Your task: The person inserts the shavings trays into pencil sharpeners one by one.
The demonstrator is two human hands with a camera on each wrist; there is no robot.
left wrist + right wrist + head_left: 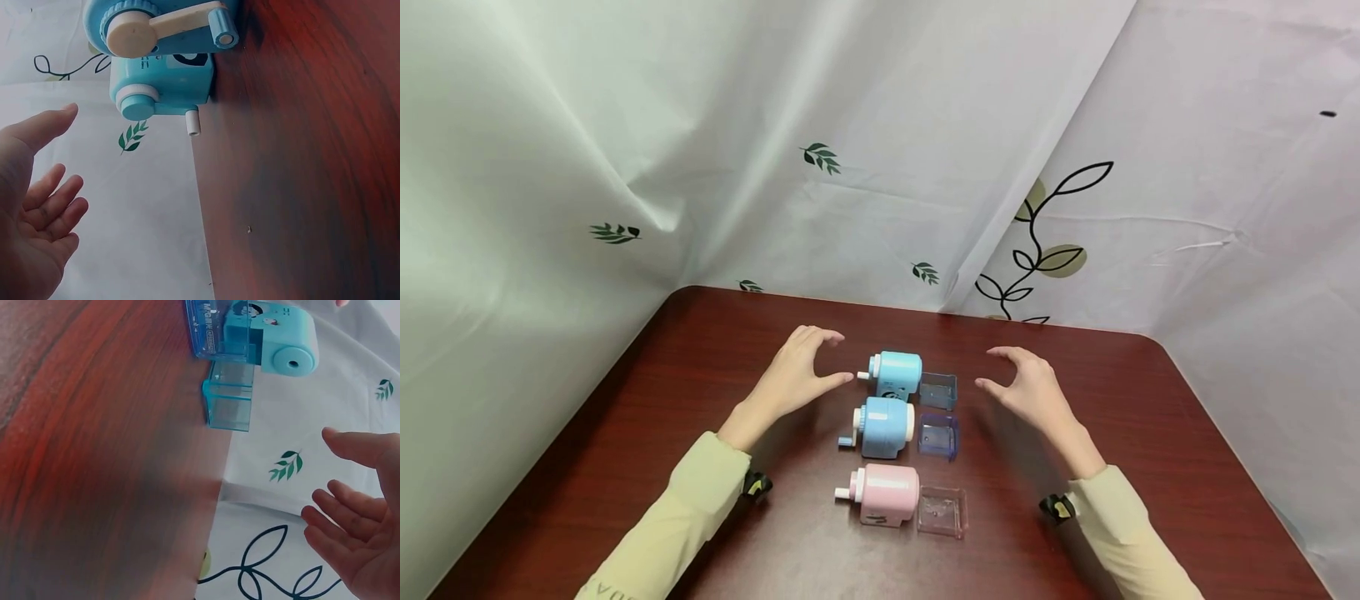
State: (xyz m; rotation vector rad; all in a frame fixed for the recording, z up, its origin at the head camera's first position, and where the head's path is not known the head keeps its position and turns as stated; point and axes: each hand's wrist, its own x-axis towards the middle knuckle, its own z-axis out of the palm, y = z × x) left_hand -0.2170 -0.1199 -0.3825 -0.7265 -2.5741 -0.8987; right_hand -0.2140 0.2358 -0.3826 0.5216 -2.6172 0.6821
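Three crank pencil sharpeners stand in a column on the table: a turquoise sharpener (899,372) at the back, a blue sharpener (884,427) in the middle and a pink sharpener (889,493) in front. Their cranks point left. Beside each, on its right, lies a clear shavings drawer: a teal drawer (938,391), a violet-blue drawer (938,436) and a pinkish drawer (942,511). My left hand (795,372) hovers left of the turquoise sharpener, thumb and fingers spread apart, holding nothing. To the right of the teal drawer, my right hand (1028,385) is likewise raised, spread and holding nothing.
The dark red-brown table (1030,550) has rounded back corners. White cloth (880,225) with leaf prints hangs behind it and along both sides. Black wrist bands (757,485) show at the sleeves.
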